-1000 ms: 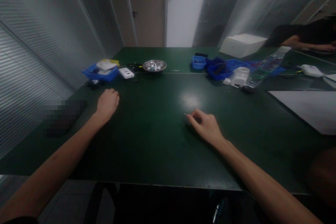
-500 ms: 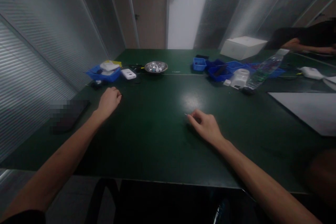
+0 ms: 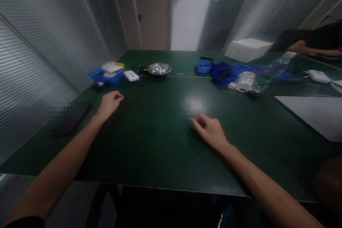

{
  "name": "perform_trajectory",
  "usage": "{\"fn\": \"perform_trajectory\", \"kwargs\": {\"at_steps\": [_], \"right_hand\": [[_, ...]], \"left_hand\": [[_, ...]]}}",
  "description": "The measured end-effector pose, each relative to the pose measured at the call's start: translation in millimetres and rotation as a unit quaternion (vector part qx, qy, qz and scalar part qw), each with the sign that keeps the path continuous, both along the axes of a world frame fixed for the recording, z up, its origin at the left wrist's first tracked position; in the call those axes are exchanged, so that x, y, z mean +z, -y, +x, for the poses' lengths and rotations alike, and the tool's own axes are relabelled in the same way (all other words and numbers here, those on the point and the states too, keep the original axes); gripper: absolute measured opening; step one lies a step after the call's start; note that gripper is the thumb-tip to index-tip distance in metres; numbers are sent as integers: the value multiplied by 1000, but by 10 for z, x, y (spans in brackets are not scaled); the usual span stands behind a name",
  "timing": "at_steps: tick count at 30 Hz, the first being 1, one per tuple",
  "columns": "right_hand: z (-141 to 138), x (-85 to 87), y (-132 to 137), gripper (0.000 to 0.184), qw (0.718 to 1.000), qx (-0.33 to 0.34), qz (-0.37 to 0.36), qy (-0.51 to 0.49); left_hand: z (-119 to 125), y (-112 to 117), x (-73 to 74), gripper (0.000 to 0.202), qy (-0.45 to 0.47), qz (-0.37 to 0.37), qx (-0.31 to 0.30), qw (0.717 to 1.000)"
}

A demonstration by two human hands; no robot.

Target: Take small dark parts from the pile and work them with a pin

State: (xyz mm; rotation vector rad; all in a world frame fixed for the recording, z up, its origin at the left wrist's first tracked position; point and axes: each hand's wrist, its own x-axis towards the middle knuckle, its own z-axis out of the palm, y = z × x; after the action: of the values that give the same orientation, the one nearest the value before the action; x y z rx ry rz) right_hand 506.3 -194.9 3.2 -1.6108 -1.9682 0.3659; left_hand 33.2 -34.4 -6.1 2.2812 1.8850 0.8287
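Note:
My left hand (image 3: 109, 102) rests on the dark green table (image 3: 160, 139) at the left, its fingers curled under in a loose fist; whether anything is in it is hidden. My right hand (image 3: 210, 130) lies near the table's middle with thumb and forefinger pinched on a tiny thin light thing (image 3: 189, 118) that sticks out to the left; it is too small to name. A dark flat object (image 3: 70, 115) lies left of my left forearm.
At the back left are a blue tray (image 3: 105, 74) with white items, a white device (image 3: 130, 75) and a metal bowl (image 3: 159, 68). Blue bins (image 3: 223, 71), a white box (image 3: 248, 49), a plastic bottle (image 3: 269, 73) and a white sheet (image 3: 315, 114) lie to the right. Another person's arm (image 3: 315, 47) rests far right.
My left hand has slid slightly forward and right, its fingers loosening a little. My right hand has stayed in place with its pinch unchanged.

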Motion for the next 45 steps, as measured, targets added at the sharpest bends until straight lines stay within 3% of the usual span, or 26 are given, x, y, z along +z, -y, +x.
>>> {"fn": "perform_trajectory", "kwargs": {"at_steps": [5, 9, 13, 17, 37, 45], "right_hand": [[-27, 4, 11, 34, 1000, 11, -2, 21], [-145, 40, 47, 28, 996, 73, 3, 54], [-254, 75, 88, 21, 989, 132, 16, 65], [-273, 84, 106, 20, 985, 152, 27, 76], [-179, 114, 144, 23, 984, 161, 12, 72], [-386, 93, 101, 22, 982, 171, 27, 73]], "left_hand": [[247, 123, 98, 22, 59, -62, -60, 995], [901, 421, 149, 28, 112, -140, -201, 963], [1607, 831, 164, 24, 156, -156, -334, 916], [1938, 1094, 173, 31, 189, -185, -390, 882], [1957, 1145, 164, 25, 186, -180, -407, 876], [1976, 1141, 129, 26, 199, -177, -418, 869]]}}
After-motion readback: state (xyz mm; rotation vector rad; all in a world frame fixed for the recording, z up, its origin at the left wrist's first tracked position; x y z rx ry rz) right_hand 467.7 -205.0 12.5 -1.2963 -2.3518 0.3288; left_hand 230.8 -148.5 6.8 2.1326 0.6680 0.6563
